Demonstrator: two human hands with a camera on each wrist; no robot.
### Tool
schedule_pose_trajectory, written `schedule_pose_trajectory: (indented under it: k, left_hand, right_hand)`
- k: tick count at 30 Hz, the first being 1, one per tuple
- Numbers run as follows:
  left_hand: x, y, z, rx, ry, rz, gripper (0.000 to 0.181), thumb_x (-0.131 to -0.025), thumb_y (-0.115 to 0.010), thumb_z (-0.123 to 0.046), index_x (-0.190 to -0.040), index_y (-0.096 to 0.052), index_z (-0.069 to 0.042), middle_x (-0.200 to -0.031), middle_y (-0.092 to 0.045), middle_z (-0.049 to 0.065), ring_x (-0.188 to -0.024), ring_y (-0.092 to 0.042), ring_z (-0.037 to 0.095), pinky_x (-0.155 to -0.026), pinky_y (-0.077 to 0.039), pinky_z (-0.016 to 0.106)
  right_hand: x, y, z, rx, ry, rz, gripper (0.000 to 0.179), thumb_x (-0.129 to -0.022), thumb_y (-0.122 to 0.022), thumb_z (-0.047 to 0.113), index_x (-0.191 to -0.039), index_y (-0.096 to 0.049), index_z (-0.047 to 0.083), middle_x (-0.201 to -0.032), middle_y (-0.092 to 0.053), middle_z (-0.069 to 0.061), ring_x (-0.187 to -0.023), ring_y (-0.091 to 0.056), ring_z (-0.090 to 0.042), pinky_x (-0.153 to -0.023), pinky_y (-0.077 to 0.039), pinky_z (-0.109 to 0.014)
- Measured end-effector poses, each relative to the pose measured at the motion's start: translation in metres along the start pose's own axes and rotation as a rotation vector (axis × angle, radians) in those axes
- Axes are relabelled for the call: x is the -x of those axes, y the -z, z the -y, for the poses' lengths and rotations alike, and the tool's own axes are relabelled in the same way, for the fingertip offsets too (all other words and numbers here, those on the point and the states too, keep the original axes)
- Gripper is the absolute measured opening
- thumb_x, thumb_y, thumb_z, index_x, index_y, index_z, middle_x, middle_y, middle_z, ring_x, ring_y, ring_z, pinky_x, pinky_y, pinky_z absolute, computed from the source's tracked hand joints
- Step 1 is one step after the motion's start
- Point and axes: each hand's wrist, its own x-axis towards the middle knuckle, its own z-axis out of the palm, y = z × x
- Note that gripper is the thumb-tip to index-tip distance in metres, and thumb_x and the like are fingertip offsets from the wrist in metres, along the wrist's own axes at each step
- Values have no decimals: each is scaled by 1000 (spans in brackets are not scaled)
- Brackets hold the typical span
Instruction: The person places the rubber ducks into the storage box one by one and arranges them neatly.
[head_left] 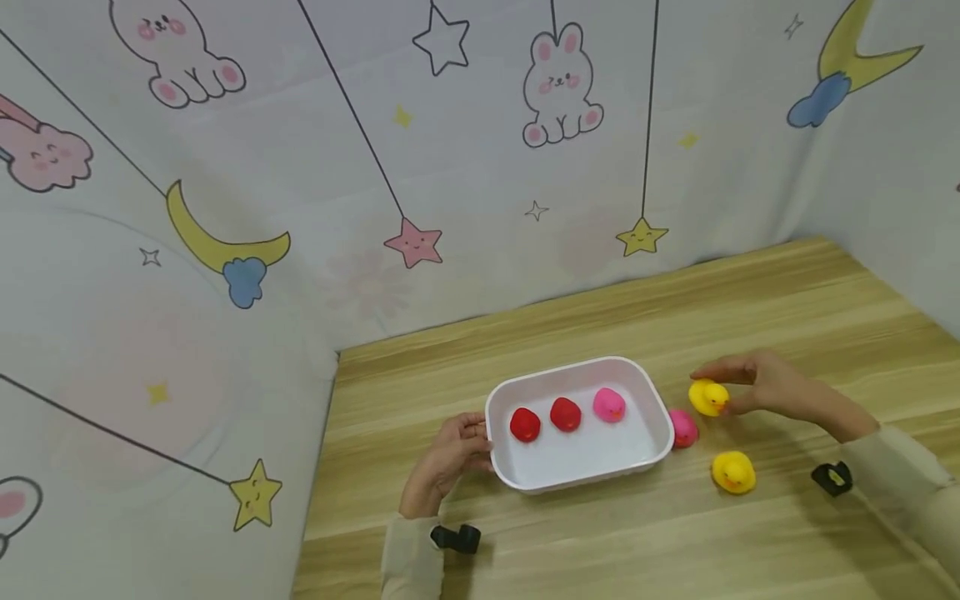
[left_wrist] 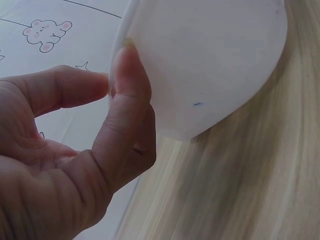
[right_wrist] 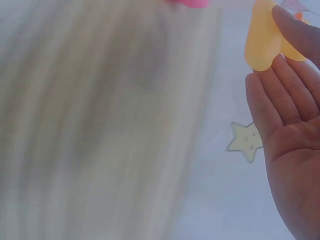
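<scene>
A white plastic tray (head_left: pixel 585 454) sits on the table with two red rubber ducks (head_left: pixel 525 425) and a pink rubber duck (head_left: pixel 609 405) in it. At its left end my left hand (head_left: pixel 450 454) pinches the rim between thumb and fingers, as the left wrist view shows close up. My right hand (head_left: pixel 776 387) holds a yellow rubber duck (head_left: pixel 707 398) between thumb and fingertips, to the right of the tray. In the right wrist view the same duck (right_wrist: pixel 263 40) is at the fingertips, partly behind the thumb.
Another yellow duck (head_left: pixel 733 472) stands on the wooden table (head_left: pixel 600 550) nearer to me. A second pink duck (head_left: pixel 682 428) is right at the tray's right end, partly hidden by it. Behind the table hangs a white cloth (head_left: pixel 480 175) printed with stars, moons and bunnies.
</scene>
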Motion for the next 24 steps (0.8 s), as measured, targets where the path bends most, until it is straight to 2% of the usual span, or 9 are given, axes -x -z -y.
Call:
schedule_pose_trajectory:
  k: [5,12,16,19,24]
  left_hand:
    - [5,2,0,7,7,-14,49,-84,-54,15,-130,-37,20,-91,-59,8,-70,-62,13,-58,-60,24]
    - [11,7,4,1,21,-22,50,-85,-54,14,-132,-37,20,-94,-61,11,-72,-62,14,-60,-61,25]
    - [11,8,3,-6,32,-14,49,-86,-54,14,-132,-37,19,-97,-62,13,-76,-63,15,-60,-62,25]
    - [8,7,1,-6,29,-5,49,-86,-54,14,-132,-37,19,-98,-61,14,-77,-62,15,-60,-61,25]
    - [2,4,-3,8,16,11,49,-86,-52,15,-133,-37,19,-94,-58,10,-75,-61,14,-58,-60,24]
  right_hand:
    - [-17,3,18,-36,20,44,45,-81,-80,5,-125,-69,0,-122,-70,-12,-110,-58,6,-90,-58,-27]
    - [-37,-2,38,-11,9,70,46,-81,-82,10,-125,-71,6,-124,-70,-7,-114,-57,3,-96,-56,-35]
    - [-47,-6,50,-29,34,80,47,-80,-83,8,-125,-71,5,-124,-70,-8,-117,-63,-17,-96,-56,-36]
    - [-53,-6,59,-27,46,77,46,-79,-84,7,-124,-71,6,-124,-70,-8,-119,-62,-34,-95,-57,-38]
    - [-63,-8,74,-24,47,86,47,-79,-85,9,-124,-71,7,-124,-70,-7,-120,-61,-38,-95,-57,-49]
